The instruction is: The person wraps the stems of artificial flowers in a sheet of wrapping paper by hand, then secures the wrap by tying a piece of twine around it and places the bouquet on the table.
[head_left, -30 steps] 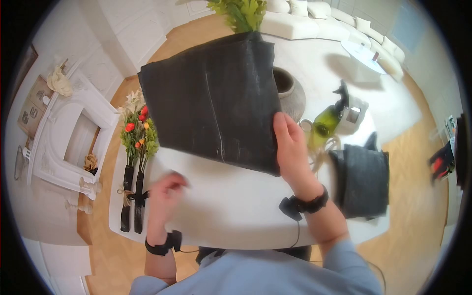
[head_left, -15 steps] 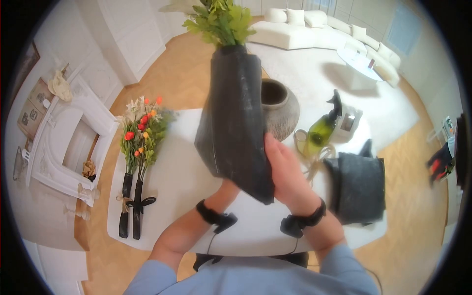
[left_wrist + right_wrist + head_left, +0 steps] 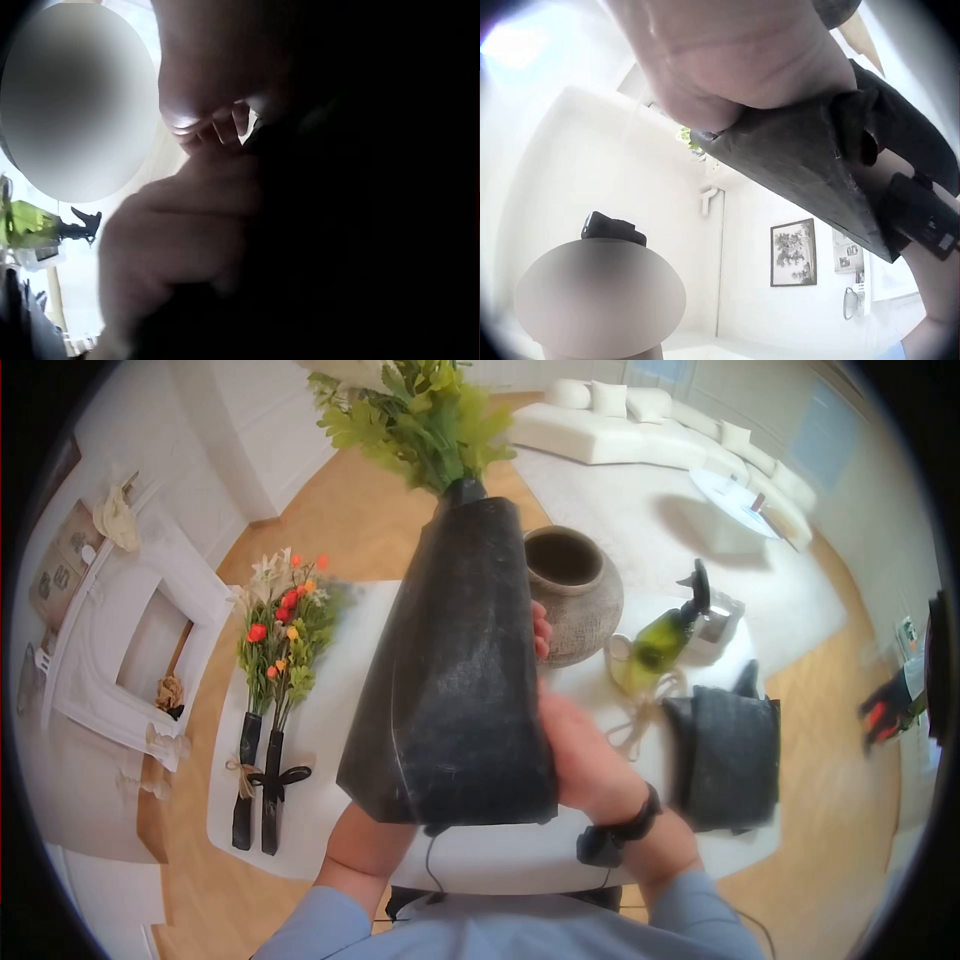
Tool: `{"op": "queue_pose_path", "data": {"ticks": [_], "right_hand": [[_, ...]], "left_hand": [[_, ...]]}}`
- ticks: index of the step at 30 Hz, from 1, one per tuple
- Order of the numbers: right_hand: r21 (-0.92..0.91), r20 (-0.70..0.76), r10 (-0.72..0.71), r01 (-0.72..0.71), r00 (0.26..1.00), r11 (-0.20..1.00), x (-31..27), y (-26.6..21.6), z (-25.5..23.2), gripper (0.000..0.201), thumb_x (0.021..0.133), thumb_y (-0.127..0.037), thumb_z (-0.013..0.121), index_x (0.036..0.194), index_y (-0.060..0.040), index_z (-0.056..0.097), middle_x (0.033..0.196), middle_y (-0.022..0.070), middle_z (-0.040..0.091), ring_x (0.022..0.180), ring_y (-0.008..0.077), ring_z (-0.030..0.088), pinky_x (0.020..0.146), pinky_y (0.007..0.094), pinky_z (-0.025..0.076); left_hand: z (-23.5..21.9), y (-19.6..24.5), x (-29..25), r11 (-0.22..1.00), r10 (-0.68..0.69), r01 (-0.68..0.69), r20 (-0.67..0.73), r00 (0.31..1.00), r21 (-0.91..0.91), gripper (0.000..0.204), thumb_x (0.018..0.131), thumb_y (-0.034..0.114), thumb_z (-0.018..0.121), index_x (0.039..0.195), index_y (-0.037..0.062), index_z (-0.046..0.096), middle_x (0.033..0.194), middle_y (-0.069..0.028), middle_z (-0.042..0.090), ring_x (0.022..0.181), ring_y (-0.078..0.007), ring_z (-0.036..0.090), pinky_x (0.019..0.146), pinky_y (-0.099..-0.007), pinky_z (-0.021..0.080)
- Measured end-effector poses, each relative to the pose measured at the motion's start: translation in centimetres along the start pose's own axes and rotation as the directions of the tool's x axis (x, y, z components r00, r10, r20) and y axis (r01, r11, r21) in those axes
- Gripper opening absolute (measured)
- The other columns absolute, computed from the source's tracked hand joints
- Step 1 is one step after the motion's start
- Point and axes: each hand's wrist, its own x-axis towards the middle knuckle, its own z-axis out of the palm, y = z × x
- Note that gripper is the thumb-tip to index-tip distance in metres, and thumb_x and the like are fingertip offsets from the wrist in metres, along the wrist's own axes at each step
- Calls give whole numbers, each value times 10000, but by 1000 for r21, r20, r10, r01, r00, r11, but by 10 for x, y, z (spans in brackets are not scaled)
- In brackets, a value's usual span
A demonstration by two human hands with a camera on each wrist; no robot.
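Note:
Black wrapping paper [image 3: 455,690] stands folded in a tall sleeve round the stems of a leafy green bouquet [image 3: 410,425], above the table. My right hand [image 3: 580,750] grips the paper's right edge, thumb along the side. From behind, my left hand [image 3: 541,630] holds the bundle; only its fingertips show past the right edge, and the rest is hidden by the paper. Seen from the right wrist, the right palm [image 3: 742,67] lies against the dark paper [image 3: 795,165]. The left wrist view is mostly dark, with both hands close together.
Two slim wrapped bouquets [image 3: 272,770] lie at the table's left. Behind the bundle stands a round clay pot [image 3: 580,625]. To the right are a green spray bottle [image 3: 655,645], pale cord [image 3: 635,725] and a pile of black paper [image 3: 735,755]. White table [image 3: 320,730] below.
The broad black sheet has been folded into a narrower sleeve round the stems. My left hand, free at the lower left before, has gone behind it. The green leaves show more fully.

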Motion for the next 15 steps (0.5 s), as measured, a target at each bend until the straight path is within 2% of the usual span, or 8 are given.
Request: {"op": "queue_pose_path", "data": {"ticks": [5,7,9,11,13,14,15], "right_hand": [[8,32,79,-79,996,997,9,20,-2,567,1091,-444,343,1354,29,512,1249,118,656,1087,180,669,937,327,552],[86,-24,169,-167,985,982,12,25,-3,570,1088,-453,339,1348,21,521,1254,118,654,1110,179,657,964,320,537],[120,35,140,-144,989,982,11,28,-5,562,1090,-448,339,1333,22,530,1248,112,655,1109,169,650,969,312,528],[159,88,108,-121,990,980,10,30,-3,555,1092,-443,339,1319,22,539,1242,106,655,1108,159,644,974,304,518],[-166,17,-23,26,1000,986,9,28,4,490,1102,-396,353,1248,17,572,1135,52,668,1023,101,621,916,263,504],[-166,17,-22,25,1000,986,10,28,3,490,1102,-396,353,1248,17,572,1135,52,668,1023,101,621,916,263,504],[-325,-4,-81,75,997,943,12,29,2,459,1105,-372,358,1215,14,581,1078,25,657,979,78,596,880,251,494]], "left_hand": [[-6,29,17,955,-18,25,27,999,-296,546,1037,204,528,1531,63,345,1063,-131,632,927,-259,625,762,-474,524],[-9,33,18,938,6,12,50,999,-347,554,1039,241,514,1535,67,341,1046,-146,629,915,-287,624,751,-487,522],[-14,33,21,918,28,5,76,997,-396,564,1041,278,499,1539,72,337,1030,-161,627,904,-316,623,739,-500,520],[-21,30,25,893,71,33,213,975,-449,525,1052,272,473,1515,48,368,1033,-168,627,889,-312,627,745,-495,521],[-23,31,24,902,53,46,217,975,-428,520,1053,272,471,1511,45,372,1030,-168,626,885,-310,627,742,-492,521],[-24,32,24,912,34,62,225,974,-406,516,1053,271,469,1507,43,375,1028,-167,625,882,-309,626,738,-490,521],[-25,33,24,920,15,78,234,972,-383,511,1054,270,467,1503,41,379,1025,-167,624,879,-307,626,734,-487,522]]}}
